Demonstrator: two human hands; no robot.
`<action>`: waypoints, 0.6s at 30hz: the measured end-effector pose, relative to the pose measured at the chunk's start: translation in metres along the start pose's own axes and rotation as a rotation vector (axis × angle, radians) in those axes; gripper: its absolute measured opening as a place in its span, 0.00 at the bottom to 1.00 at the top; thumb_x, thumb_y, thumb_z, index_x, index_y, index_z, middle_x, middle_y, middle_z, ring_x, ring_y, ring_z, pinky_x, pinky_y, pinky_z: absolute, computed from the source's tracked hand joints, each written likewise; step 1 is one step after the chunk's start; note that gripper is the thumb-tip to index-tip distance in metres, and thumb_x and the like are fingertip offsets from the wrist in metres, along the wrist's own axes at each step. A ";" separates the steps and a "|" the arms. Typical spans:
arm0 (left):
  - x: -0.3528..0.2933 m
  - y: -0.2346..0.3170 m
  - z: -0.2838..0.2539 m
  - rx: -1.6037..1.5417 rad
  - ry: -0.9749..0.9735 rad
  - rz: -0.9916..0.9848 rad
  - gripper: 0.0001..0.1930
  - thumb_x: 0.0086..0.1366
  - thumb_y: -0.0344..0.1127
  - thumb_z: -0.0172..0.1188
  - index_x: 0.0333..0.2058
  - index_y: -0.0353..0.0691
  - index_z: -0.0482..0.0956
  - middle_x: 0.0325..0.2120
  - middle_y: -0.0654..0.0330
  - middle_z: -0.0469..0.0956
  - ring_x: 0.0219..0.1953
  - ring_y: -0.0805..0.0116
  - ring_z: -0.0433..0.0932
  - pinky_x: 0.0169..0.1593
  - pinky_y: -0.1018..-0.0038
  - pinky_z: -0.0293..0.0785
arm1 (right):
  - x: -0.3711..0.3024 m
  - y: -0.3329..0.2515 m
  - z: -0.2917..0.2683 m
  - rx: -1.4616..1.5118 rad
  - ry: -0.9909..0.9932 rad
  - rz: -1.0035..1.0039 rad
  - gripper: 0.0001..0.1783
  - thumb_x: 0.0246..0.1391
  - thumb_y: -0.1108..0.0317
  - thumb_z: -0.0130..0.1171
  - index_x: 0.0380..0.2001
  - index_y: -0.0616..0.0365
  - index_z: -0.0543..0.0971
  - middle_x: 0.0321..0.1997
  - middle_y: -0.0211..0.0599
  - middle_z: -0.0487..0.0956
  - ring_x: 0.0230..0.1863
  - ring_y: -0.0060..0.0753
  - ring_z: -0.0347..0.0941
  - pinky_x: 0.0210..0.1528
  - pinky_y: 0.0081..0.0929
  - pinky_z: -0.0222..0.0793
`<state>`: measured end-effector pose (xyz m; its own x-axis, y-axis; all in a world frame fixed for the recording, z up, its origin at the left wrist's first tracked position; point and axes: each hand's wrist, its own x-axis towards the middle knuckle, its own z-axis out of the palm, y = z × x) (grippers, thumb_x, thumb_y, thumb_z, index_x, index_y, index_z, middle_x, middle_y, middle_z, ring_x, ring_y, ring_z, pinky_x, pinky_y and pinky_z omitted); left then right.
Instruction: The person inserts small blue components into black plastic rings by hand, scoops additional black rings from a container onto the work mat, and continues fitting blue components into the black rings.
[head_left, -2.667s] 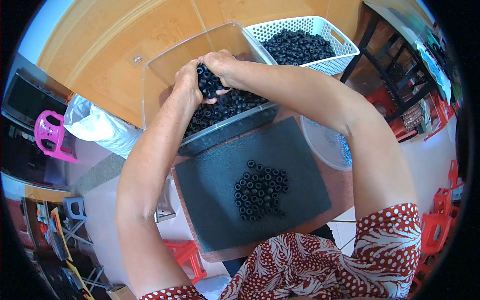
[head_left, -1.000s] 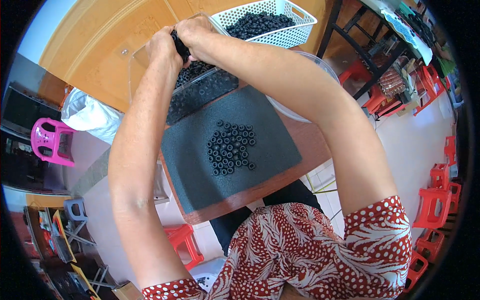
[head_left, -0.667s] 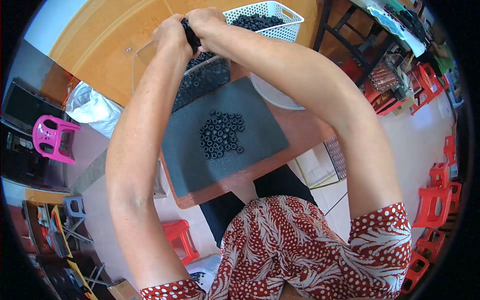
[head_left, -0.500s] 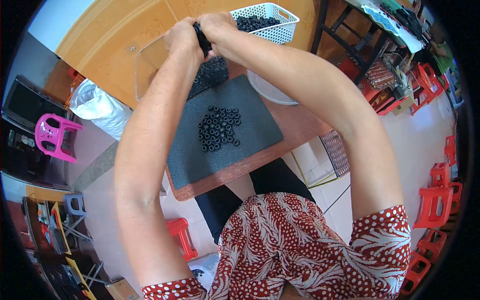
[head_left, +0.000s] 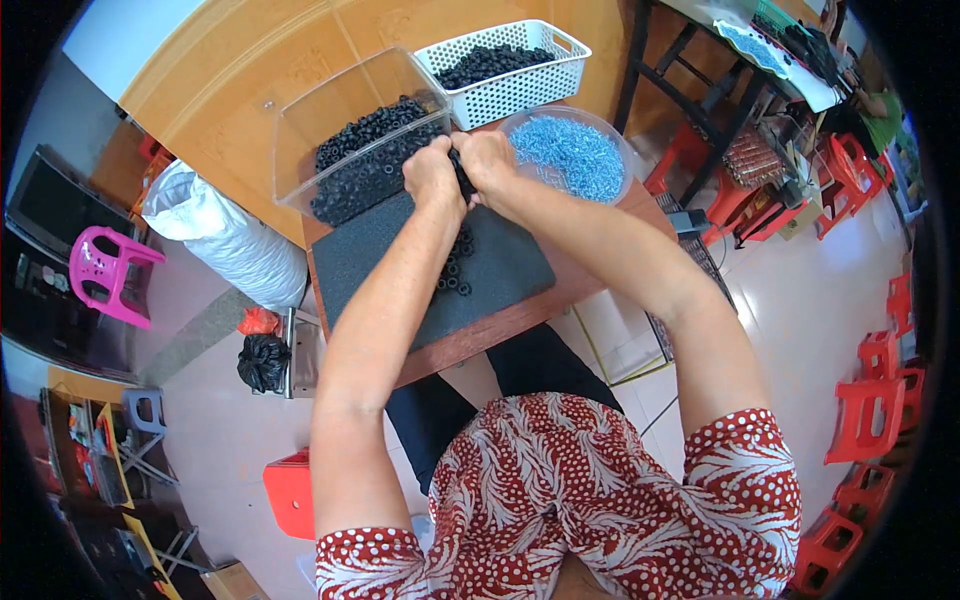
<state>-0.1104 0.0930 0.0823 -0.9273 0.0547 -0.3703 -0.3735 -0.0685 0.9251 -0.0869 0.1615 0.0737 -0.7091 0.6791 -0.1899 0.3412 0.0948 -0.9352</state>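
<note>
head view: the left hand and the right hand are drawn close together, pinning a dark clump in the narrow gap between them. it looks like black rings, but most fingertips are hidden, so i cannot tell how many are held or how tightly.

just nearer than the grip, a small patch of loose rings lies on the dark mat, partly hidden by the left forearm. judged by the amounts, only a small share of the rings is out on the mat; the clump in hand has not yet been set down.

most of the stock is elsewhere. to the left of the grip, the clear bin carries a big sloping heap of rings, and beyond the grip the white basket is well filled with more small black pieces. to the right of the grip, pale blue bits lie in a round tub, apart from both hands and seemingly untouched. the rings that show on the mat look separate, none visibly joined to another.
</note>
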 end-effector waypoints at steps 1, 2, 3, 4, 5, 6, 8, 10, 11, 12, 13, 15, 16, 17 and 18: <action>0.002 -0.006 0.001 -0.040 0.008 -0.009 0.17 0.51 0.40 0.61 0.35 0.31 0.79 0.34 0.51 0.79 0.27 0.57 0.78 0.18 0.60 0.71 | 0.003 0.008 0.002 -0.009 0.010 -0.035 0.23 0.46 0.54 0.51 0.32 0.65 0.80 0.36 0.54 0.80 0.35 0.52 0.79 0.38 0.42 0.76; 0.005 -0.012 0.002 -0.080 0.016 -0.017 0.17 0.51 0.40 0.61 0.35 0.32 0.79 0.35 0.51 0.78 0.28 0.57 0.78 0.18 0.60 0.71 | 0.007 0.014 0.004 -0.017 0.020 -0.071 0.23 0.46 0.54 0.50 0.32 0.65 0.80 0.34 0.54 0.80 0.33 0.52 0.79 0.36 0.42 0.77; 0.007 -0.019 0.002 -0.118 -0.003 -0.006 0.16 0.52 0.39 0.60 0.36 0.32 0.80 0.36 0.52 0.78 0.31 0.59 0.78 0.23 0.60 0.73 | 0.002 0.017 0.003 -0.019 0.025 -0.069 0.22 0.48 0.53 0.49 0.30 0.64 0.80 0.32 0.53 0.80 0.31 0.52 0.78 0.34 0.42 0.77; 0.010 -0.025 0.002 -0.123 0.000 -0.003 0.16 0.52 0.39 0.60 0.36 0.32 0.80 0.36 0.52 0.78 0.31 0.59 0.78 0.23 0.60 0.73 | 0.000 0.020 0.003 -0.021 0.022 -0.074 0.22 0.48 0.53 0.49 0.30 0.64 0.80 0.32 0.53 0.80 0.31 0.52 0.78 0.34 0.42 0.77; 0.014 -0.032 0.001 -0.128 0.011 0.005 0.16 0.53 0.39 0.60 0.35 0.33 0.80 0.36 0.52 0.78 0.32 0.60 0.77 0.27 0.61 0.73 | 0.000 0.024 0.005 -0.056 0.026 -0.088 0.23 0.49 0.52 0.49 0.29 0.64 0.80 0.32 0.52 0.80 0.31 0.52 0.78 0.33 0.42 0.77; 0.016 -0.036 0.001 -0.130 0.017 0.012 0.15 0.53 0.39 0.60 0.35 0.33 0.80 0.35 0.53 0.78 0.34 0.61 0.77 0.31 0.62 0.73 | 0.000 0.027 0.005 -0.089 0.035 -0.099 0.23 0.50 0.52 0.48 0.29 0.64 0.79 0.32 0.52 0.80 0.30 0.52 0.78 0.32 0.42 0.77; 0.023 -0.046 0.001 -0.164 -0.015 0.045 0.13 0.55 0.37 0.59 0.33 0.33 0.81 0.34 0.55 0.78 0.35 0.64 0.75 0.36 0.66 0.72 | 0.002 0.031 0.007 -0.085 0.003 -0.057 0.23 0.51 0.51 0.48 0.30 0.62 0.79 0.34 0.52 0.80 0.34 0.53 0.77 0.36 0.44 0.75; 0.024 -0.048 0.005 -0.242 -0.044 0.096 0.11 0.55 0.35 0.58 0.32 0.33 0.81 0.33 0.57 0.78 0.32 0.66 0.74 0.36 0.67 0.71 | 0.013 0.041 0.013 -0.248 0.130 -0.203 0.23 0.51 0.50 0.49 0.31 0.61 0.80 0.35 0.53 0.79 0.40 0.54 0.76 0.43 0.46 0.70; 0.026 -0.049 0.009 -0.236 -0.027 0.094 0.10 0.56 0.35 0.58 0.31 0.33 0.81 0.31 0.60 0.78 0.31 0.68 0.73 0.36 0.69 0.70 | 0.020 0.045 0.015 -0.234 0.134 -0.173 0.23 0.51 0.49 0.50 0.32 0.61 0.79 0.36 0.54 0.79 0.43 0.56 0.74 0.47 0.47 0.66; 0.032 -0.052 0.007 -0.236 -0.021 0.093 0.10 0.56 0.35 0.58 0.31 0.33 0.81 0.31 0.60 0.78 0.31 0.68 0.73 0.36 0.69 0.70 | 0.020 0.045 0.020 -0.235 0.129 -0.172 0.23 0.51 0.49 0.50 0.32 0.61 0.79 0.36 0.54 0.79 0.43 0.56 0.74 0.47 0.47 0.66; 0.040 -0.057 0.004 -0.247 -0.031 0.169 0.10 0.56 0.35 0.58 0.31 0.33 0.81 0.30 0.60 0.78 0.31 0.69 0.73 0.37 0.70 0.70 | 0.020 0.046 0.026 -0.241 0.161 -0.217 0.23 0.52 0.50 0.49 0.31 0.61 0.79 0.36 0.54 0.79 0.41 0.56 0.74 0.45 0.47 0.66; 0.052 -0.065 -0.001 -0.258 -0.038 0.243 0.10 0.55 0.35 0.58 0.31 0.33 0.81 0.30 0.61 0.78 0.31 0.69 0.73 0.37 0.71 0.69 | 0.019 0.050 0.035 -0.248 0.192 -0.261 0.23 0.53 0.50 0.49 0.30 0.61 0.79 0.35 0.54 0.79 0.40 0.57 0.74 0.44 0.48 0.67; 0.056 -0.068 -0.003 -0.271 -0.043 0.284 0.11 0.55 0.35 0.57 0.31 0.33 0.81 0.30 0.60 0.79 0.31 0.69 0.73 0.38 0.72 0.69 | 0.018 0.053 0.040 -0.233 0.215 -0.300 0.23 0.53 0.50 0.49 0.30 0.61 0.79 0.34 0.53 0.78 0.39 0.57 0.74 0.43 0.48 0.66; 0.060 -0.071 -0.006 -0.284 -0.048 0.325 0.11 0.55 0.35 0.57 0.31 0.33 0.82 0.30 0.60 0.79 0.32 0.69 0.74 0.39 0.72 0.69 | 0.017 0.056 0.044 -0.218 0.237 -0.339 0.22 0.54 0.50 0.49 0.30 0.61 0.78 0.33 0.53 0.78 0.38 0.56 0.73 0.42 0.48 0.66; 0.061 -0.072 -0.005 -0.285 -0.050 0.323 0.11 0.55 0.35 0.57 0.31 0.33 0.82 0.30 0.60 0.79 0.32 0.69 0.74 0.39 0.72 0.69 | 0.020 0.061 0.046 -0.220 0.239 -0.339 0.22 0.54 0.50 0.49 0.30 0.61 0.78 0.33 0.53 0.78 0.38 0.56 0.73 0.42 0.48 0.66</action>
<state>-0.1405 0.0961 -0.0069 -0.9980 0.0327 -0.0547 -0.0629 -0.3623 0.9299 -0.1085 0.1471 -0.0010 -0.6501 0.7293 0.2133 0.2562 0.4746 -0.8421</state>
